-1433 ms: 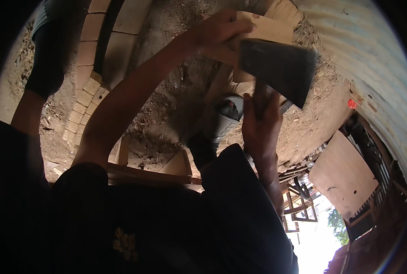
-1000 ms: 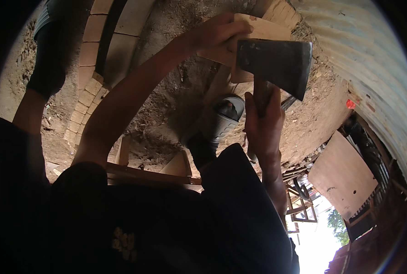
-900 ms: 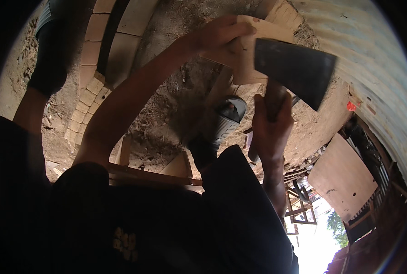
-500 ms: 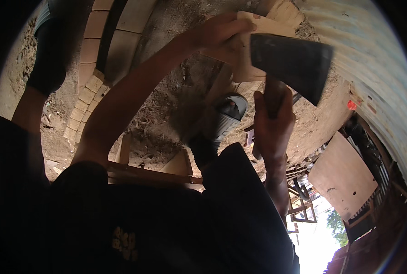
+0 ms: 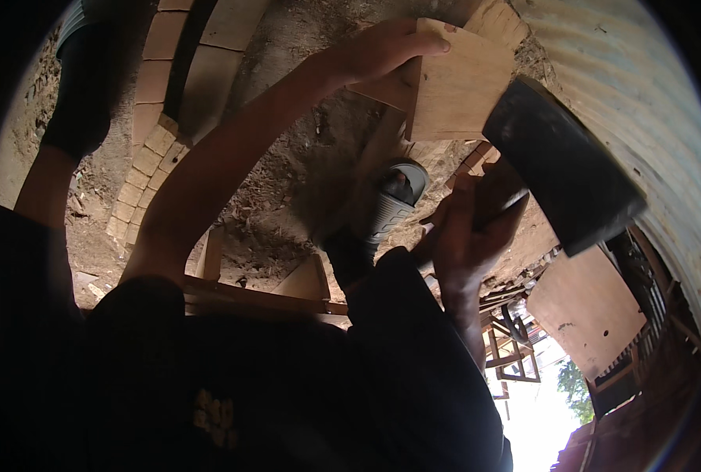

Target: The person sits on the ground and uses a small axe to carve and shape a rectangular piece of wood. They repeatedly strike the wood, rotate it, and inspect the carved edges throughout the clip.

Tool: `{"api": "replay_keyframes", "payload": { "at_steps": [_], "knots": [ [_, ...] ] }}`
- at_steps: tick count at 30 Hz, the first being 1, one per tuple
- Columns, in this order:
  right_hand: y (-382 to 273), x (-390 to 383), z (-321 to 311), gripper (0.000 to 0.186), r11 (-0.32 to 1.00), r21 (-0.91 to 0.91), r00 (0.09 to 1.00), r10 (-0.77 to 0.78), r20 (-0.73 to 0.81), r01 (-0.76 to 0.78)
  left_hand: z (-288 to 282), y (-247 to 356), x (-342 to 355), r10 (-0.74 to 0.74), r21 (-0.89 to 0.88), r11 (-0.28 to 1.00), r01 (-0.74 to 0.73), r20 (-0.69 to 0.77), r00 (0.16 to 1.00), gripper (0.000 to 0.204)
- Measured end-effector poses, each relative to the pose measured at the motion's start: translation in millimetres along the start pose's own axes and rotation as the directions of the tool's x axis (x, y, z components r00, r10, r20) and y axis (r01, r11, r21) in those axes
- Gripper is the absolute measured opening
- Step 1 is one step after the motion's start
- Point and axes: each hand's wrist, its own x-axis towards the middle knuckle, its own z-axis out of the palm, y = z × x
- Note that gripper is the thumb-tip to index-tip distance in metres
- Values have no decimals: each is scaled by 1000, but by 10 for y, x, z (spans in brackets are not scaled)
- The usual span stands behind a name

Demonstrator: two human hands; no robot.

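My left hand (image 5: pixel 383 52) grips the upper left edge of a pale wooden block (image 5: pixel 462 88), thumb over its near face. My right hand (image 5: pixel 476 236) is wrapped round the wooden handle of a hatchet (image 5: pixel 563 169). Its broad dark head is raised, tilted to the lower right, and overlaps the block's right corner in the picture. Whether head and block touch, I cannot tell. Below the block, my foot in a grey slide sandal (image 5: pixel 394 208) rests on the dirt ground.
Stacked small wooden blocks (image 5: pixel 142 181) and larger pieces (image 5: pixel 160 47) line the left. A wooden bar (image 5: pixel 264 300) crosses near my lap. Corrugated metal sheeting (image 5: pixel 634 86) rises at the right, with a flat board (image 5: pixel 586 311) below it. A wooden frame (image 5: pixel 516 358) stands farther off.
The hatchet has swung to the right and downward, off the block's face, and its head is turned more steeply. My left hand and the block have barely moved.
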Motion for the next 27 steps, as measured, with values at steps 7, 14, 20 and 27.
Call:
{"api": "replay_keyframes", "payload": {
  "at_steps": [7,14,20,27],
  "knots": [
    [-163,163,-82,45,975,-207,966,-32,256,87,-119,-11,-24,-15,92,996,14,8,1000,50],
    [-57,78,17,44,982,-66,984,-174,34,176,-65,73,11,-90,51,995,87,69,994,50],
    [-105,69,-66,36,997,-73,965,21,263,-1,-164,5,1,-48,217,976,38,44,998,48],
    [273,-248,-457,17,731,397,831,473,292,-555,-142,-240,9,203,196,964,-181,-99,974,51]
  ]
}}
